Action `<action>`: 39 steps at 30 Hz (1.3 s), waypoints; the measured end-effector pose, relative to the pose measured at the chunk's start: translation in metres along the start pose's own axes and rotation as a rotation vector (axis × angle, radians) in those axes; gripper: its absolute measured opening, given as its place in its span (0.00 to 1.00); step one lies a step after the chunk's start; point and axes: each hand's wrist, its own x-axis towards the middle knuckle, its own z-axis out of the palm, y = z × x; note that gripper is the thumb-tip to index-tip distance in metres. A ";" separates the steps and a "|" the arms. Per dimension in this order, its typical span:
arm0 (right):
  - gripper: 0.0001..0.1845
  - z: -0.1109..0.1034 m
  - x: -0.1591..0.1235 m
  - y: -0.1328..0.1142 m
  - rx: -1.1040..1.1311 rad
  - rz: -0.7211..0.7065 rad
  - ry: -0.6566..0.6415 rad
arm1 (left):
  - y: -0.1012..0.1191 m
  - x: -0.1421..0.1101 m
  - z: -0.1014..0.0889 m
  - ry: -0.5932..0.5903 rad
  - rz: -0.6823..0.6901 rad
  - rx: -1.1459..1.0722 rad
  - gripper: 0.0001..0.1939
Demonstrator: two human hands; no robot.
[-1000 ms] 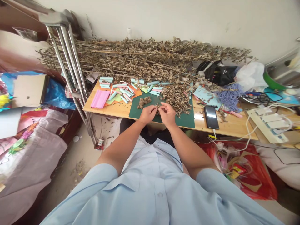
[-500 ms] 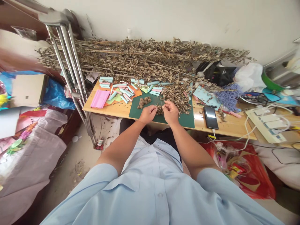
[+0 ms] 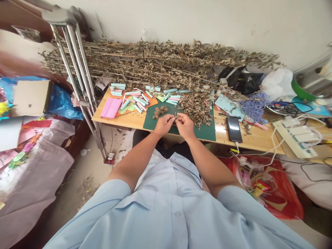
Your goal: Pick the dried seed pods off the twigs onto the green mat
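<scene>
Both hands meet over the front of a green cutting mat (image 3: 204,134). My left hand (image 3: 165,124) is closed, its thumb and fingertips pinching a small piece of dried leaf (image 3: 175,117). Against it, my right hand (image 3: 185,125) is closed too, fingertips pinched on the same dried leaf. Just behind the left hand lie several dark, balled clumps (image 3: 160,111) of dried plant. A heap of loose dried leaves (image 3: 197,109) spreads behind and right of my right hand. The fingers partly hide the leaf.
Long dried plant stalks (image 3: 145,62) line the wall. Paper rolls (image 3: 140,100) and a pink paper packet (image 3: 111,108) lie at left. A phone (image 3: 233,129), purple cord (image 3: 255,105) and power strip (image 3: 295,138) are at right. Metal crutches (image 3: 83,76) lean on the left.
My right hand has moved left until its fingertips meet those of my left hand. The leaf clump seen below the fingers earlier now shows as a small piece between the fingertips.
</scene>
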 end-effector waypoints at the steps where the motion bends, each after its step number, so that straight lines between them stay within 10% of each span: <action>1: 0.20 0.000 -0.001 0.000 -0.006 -0.008 -0.009 | 0.000 0.000 0.000 0.004 0.004 0.002 0.13; 39: 0.15 -0.010 -0.006 0.002 -0.154 -0.045 -0.031 | -0.004 0.004 -0.005 0.167 -0.200 -0.171 0.16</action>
